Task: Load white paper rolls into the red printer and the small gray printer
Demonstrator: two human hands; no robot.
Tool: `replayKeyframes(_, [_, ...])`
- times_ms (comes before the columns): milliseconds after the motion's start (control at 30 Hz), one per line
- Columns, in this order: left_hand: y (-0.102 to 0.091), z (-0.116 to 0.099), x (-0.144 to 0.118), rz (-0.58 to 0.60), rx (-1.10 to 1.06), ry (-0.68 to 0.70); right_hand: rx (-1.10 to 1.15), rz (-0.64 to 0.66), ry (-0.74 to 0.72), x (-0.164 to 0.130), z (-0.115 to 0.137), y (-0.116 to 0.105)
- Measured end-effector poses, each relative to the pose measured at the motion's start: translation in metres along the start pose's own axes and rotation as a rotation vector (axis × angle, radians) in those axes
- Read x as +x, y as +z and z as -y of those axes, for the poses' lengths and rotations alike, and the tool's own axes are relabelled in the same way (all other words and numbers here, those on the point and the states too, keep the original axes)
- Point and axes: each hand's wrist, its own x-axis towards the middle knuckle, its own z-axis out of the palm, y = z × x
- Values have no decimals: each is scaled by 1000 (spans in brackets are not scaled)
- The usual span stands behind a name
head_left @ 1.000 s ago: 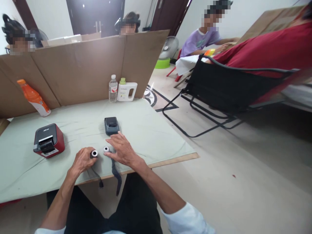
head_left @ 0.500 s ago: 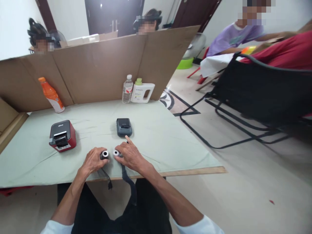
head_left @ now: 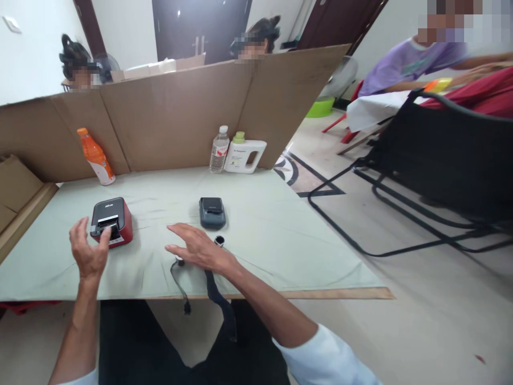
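Note:
My left hand [head_left: 88,248] is raised at the near side of a red and black label printer [head_left: 114,222], fingers spread and nothing in them. The thumb overlaps the printer's front slot; I cannot tell whether it touches. My right hand [head_left: 198,248] reaches across the table with fingers stretched out and apart, holding nothing. Just beyond its wrist stands a small dark cylinder with a pale ring at its end [head_left: 219,241]. Another small piece is mostly hidden under the hand. A short dark cable [head_left: 180,286] and a dark strap [head_left: 222,305] hang over the front edge.
A small dark grey printer-like device [head_left: 212,214] sits beyond my right hand. Along the cardboard wall [head_left: 172,120] stand an orange bottle [head_left: 96,158], a clear water bottle [head_left: 219,149] and a white jug [head_left: 245,156]. A black folding chair [head_left: 452,160] is on the right; several people are around.
Both hands have let go of the small white-ended cylinders. My left hand has moved left to the red and black printer. My right hand has opened, its fingers now pointing left.

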Motion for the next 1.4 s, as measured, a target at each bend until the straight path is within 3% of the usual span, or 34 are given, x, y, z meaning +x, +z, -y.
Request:
replayKeyframes(133, [-5, 39, 27, 139, -241, -484, 281, 209, 47, 65, 9, 32])
replayKeyframes(233, [1, 54, 30, 282, -353, -599, 418, 294, 69, 107, 14, 56])
replayKeyframes(367, [9, 62, 24, 301, -381, -511, 548, 272, 13, 132, 21, 81])
replayKeyframes(533, [15, 54, 18, 285, -284, -388, 545, 214, 80, 123, 25, 84])
replayKeyframes(700, [35, 8, 8, 422, -391, -260, 548, 106, 90, 88, 10, 47])
replayKeyframes(833, [68, -27, 2, 554, -482, -194, 517, 22, 124, 60, -10, 9])
replayKeyframes(933, [92, -38, -3, 635, -505, -168, 499, -35, 129, 46, -23, -6])
replayKeyframes(1100, [112, -32, -13, 704, -496, -147, 489, -106, 126, 36, -41, -6])
replayKeyframes(1400, [111, -7, -18, 749, -421, -70, 457, -62, 160, 27, -49, -4])
